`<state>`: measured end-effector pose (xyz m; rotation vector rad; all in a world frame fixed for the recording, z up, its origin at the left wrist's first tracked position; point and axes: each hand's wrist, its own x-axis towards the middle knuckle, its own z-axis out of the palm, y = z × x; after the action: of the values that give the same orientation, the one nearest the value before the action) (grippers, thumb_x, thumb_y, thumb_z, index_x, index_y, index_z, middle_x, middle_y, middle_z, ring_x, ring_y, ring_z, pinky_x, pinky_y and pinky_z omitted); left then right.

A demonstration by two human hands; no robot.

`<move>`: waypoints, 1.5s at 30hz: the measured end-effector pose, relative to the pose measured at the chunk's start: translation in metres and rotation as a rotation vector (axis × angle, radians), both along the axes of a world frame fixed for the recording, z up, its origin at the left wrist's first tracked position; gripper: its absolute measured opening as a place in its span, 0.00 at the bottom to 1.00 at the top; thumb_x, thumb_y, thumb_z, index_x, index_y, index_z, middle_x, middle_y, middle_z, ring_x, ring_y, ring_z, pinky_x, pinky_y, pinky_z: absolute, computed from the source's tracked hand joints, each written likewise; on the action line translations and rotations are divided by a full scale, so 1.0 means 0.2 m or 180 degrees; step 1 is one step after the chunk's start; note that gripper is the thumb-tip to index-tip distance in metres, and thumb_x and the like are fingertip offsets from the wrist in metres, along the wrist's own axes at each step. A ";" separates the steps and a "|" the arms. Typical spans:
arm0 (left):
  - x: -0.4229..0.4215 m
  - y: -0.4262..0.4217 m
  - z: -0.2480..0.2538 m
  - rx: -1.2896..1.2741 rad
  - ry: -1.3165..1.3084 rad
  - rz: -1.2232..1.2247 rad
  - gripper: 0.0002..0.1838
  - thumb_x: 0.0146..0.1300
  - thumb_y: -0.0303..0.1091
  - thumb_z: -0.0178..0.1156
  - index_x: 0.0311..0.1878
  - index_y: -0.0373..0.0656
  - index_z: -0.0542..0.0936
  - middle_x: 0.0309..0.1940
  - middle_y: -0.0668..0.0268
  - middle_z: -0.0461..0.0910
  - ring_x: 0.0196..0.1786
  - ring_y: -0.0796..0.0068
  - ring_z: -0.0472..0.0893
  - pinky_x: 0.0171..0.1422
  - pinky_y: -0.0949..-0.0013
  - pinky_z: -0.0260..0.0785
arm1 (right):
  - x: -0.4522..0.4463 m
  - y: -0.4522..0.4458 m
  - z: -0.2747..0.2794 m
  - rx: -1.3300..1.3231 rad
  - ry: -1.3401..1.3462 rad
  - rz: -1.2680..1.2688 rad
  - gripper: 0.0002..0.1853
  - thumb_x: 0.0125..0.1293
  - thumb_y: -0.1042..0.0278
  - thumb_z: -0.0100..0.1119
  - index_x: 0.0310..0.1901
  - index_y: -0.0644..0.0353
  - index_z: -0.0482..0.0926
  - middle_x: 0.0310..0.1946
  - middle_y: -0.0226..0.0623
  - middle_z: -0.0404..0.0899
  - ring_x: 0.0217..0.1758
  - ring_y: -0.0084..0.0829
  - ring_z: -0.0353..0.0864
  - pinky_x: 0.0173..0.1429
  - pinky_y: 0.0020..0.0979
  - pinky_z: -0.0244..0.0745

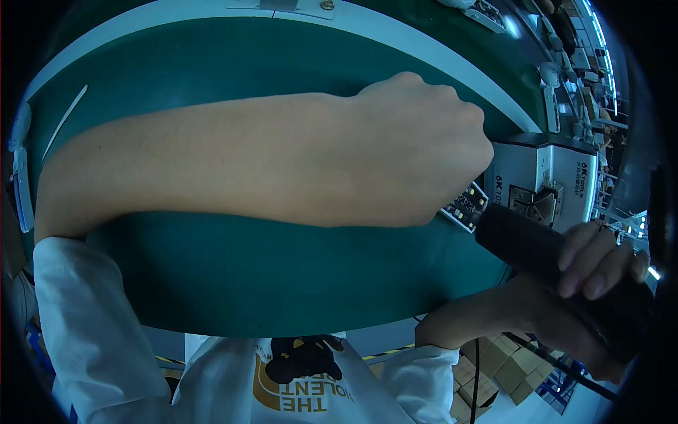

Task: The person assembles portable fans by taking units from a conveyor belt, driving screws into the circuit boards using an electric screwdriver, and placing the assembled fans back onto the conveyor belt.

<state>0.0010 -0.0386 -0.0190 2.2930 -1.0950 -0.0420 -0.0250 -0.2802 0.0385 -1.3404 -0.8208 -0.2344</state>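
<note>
My left arm stretches across the bench from the left. At its end my left hand [431,148] is closed, back of the hand up and fingertips hidden beneath. A small circuit board [465,208] with pale square parts sticks out from under its near side, seemingly in its grip. My right hand [565,311] is wrapped round a thick black electric screwdriver [522,240], which tilts up and left. The driver's front end lies against the board's edge in view; its bit cannot be made out. Just beyond both hands stands a silver screw feeder [575,177] marked 6K.
The green bench mat [282,275] has a curved white border [395,35]. A thin white strip [63,124] lies at the far left. Black cables [477,381] hang below the right arm. Cardboard boxes [515,364] stand on the floor, lower right.
</note>
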 end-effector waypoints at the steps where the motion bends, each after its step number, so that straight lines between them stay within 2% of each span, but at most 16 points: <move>1: 0.00 0.03 0.03 0.0192 0.0178 -0.0140 0.09 0.47 0.28 0.71 0.27 0.34 0.80 0.26 0.55 0.79 0.34 0.55 0.83 0.40 0.57 0.76 | 0.00 -0.06 0.03 -0.0089 -0.0195 -0.0291 0.47 0.46 0.15 0.61 0.43 0.58 0.68 0.26 0.29 0.73 0.21 0.21 0.75 0.30 0.22 0.67; 2: -0.01 0.07 0.02 0.0186 0.0158 -0.0137 0.09 0.47 0.28 0.71 0.27 0.34 0.80 0.26 0.55 0.79 0.34 0.55 0.83 0.40 0.57 0.76 | 0.01 -0.11 0.06 -0.0095 -0.0215 -0.0289 0.47 0.46 0.15 0.61 0.43 0.58 0.68 0.26 0.29 0.73 0.21 0.21 0.75 0.30 0.22 0.67; 4: -0.02 0.12 0.03 0.0113 -0.0758 -0.0081 0.12 0.49 0.29 0.71 0.35 0.36 0.81 0.33 0.58 0.78 0.42 0.58 0.81 0.50 0.58 0.73 | 0.01 -0.19 0.10 0.0342 -0.1036 -0.1843 0.47 0.48 0.14 0.57 0.44 0.59 0.71 0.27 0.30 0.73 0.22 0.23 0.74 0.31 0.25 0.67; 5: -0.02 0.11 0.04 0.0082 -0.0777 -0.0132 0.12 0.49 0.29 0.71 0.35 0.36 0.81 0.33 0.58 0.78 0.42 0.58 0.81 0.50 0.58 0.73 | -0.01 -0.23 0.12 0.0314 -0.1064 -0.1892 0.47 0.48 0.14 0.57 0.44 0.59 0.71 0.27 0.30 0.73 0.22 0.23 0.74 0.31 0.25 0.67; 7: -0.01 0.08 0.08 0.1039 0.0085 -0.0022 0.15 0.52 0.31 0.72 0.41 0.38 0.80 0.38 0.61 0.77 0.49 0.61 0.79 0.58 0.59 0.70 | 0.03 -0.17 0.08 0.0272 -0.1028 -0.1900 0.47 0.48 0.14 0.56 0.45 0.59 0.71 0.27 0.30 0.73 0.22 0.23 0.74 0.31 0.25 0.67; 8: 0.00 0.06 0.08 0.1037 0.0056 -0.0070 0.15 0.52 0.31 0.72 0.41 0.38 0.80 0.38 0.61 0.77 0.49 0.61 0.79 0.58 0.59 0.70 | 0.04 -0.28 0.12 0.0262 -0.1004 -0.1899 0.47 0.48 0.14 0.56 0.45 0.59 0.71 0.27 0.30 0.73 0.22 0.23 0.74 0.31 0.25 0.68; 11: 0.00 0.02 0.04 0.0691 0.0158 -0.0182 0.14 0.53 0.32 0.72 0.40 0.37 0.80 0.38 0.61 0.79 0.47 0.61 0.80 0.56 0.59 0.73 | 0.05 -0.24 0.09 0.0223 -0.0897 -0.1815 0.47 0.49 0.13 0.55 0.45 0.60 0.71 0.27 0.31 0.73 0.22 0.23 0.74 0.31 0.25 0.68; 13: 0.04 -0.04 0.06 0.1079 0.0691 -0.0337 0.15 0.53 0.32 0.72 0.41 0.37 0.81 0.39 0.61 0.80 0.46 0.61 0.81 0.53 0.60 0.75 | 0.06 -0.26 0.11 0.0214 -0.0787 -0.1713 0.48 0.49 0.13 0.54 0.45 0.60 0.71 0.27 0.31 0.73 0.22 0.23 0.74 0.31 0.25 0.68; 20: 0.01 -0.03 0.02 0.1056 0.0202 -0.0283 0.15 0.53 0.33 0.72 0.42 0.38 0.81 0.39 0.63 0.80 0.45 0.62 0.82 0.50 0.61 0.76 | 0.03 0.07 -0.03 0.0193 -0.0465 -0.1459 0.48 0.50 0.13 0.52 0.45 0.60 0.72 0.27 0.31 0.73 0.22 0.23 0.73 0.30 0.25 0.68; 26: 0.02 -0.04 0.03 0.1233 0.0265 -0.0275 0.16 0.53 0.33 0.72 0.42 0.39 0.79 0.36 0.65 0.79 0.44 0.63 0.81 0.50 0.61 0.75 | 0.04 0.03 -0.04 0.0146 -0.0209 -0.1179 0.48 0.50 0.12 0.49 0.45 0.60 0.72 0.27 0.31 0.73 0.22 0.23 0.73 0.30 0.25 0.68; 38: 0.00 -0.04 0.02 0.1021 0.0092 -0.0259 0.14 0.51 0.31 0.71 0.41 0.38 0.81 0.37 0.63 0.80 0.45 0.61 0.81 0.50 0.60 0.75 | 0.11 -0.01 -0.07 0.0092 0.0340 -0.0532 0.49 0.51 0.11 0.45 0.46 0.61 0.73 0.26 0.31 0.73 0.21 0.23 0.72 0.30 0.26 0.68; 41: 0.00 -0.05 0.03 0.1136 0.0287 -0.0265 0.15 0.51 0.31 0.71 0.41 0.38 0.81 0.37 0.62 0.80 0.45 0.61 0.81 0.50 0.59 0.74 | 0.10 -0.02 -0.07 0.0096 0.0436 -0.0362 0.50 0.52 0.11 0.44 0.46 0.61 0.73 0.26 0.31 0.73 0.21 0.23 0.72 0.29 0.26 0.68; 45: 0.01 -0.03 0.03 0.1138 0.0169 -0.0224 0.14 0.51 0.31 0.71 0.40 0.39 0.81 0.37 0.63 0.80 0.45 0.61 0.81 0.50 0.60 0.74 | 0.08 -0.03 -0.01 0.0134 0.0349 -0.0469 0.49 0.53 0.12 0.43 0.46 0.62 0.73 0.26 0.31 0.73 0.21 0.22 0.72 0.29 0.26 0.68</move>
<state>0.0032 -0.0443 -0.0124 2.5461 -1.2201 -0.3503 -0.0082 -0.2857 0.0357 -1.3633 -0.6228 -0.2896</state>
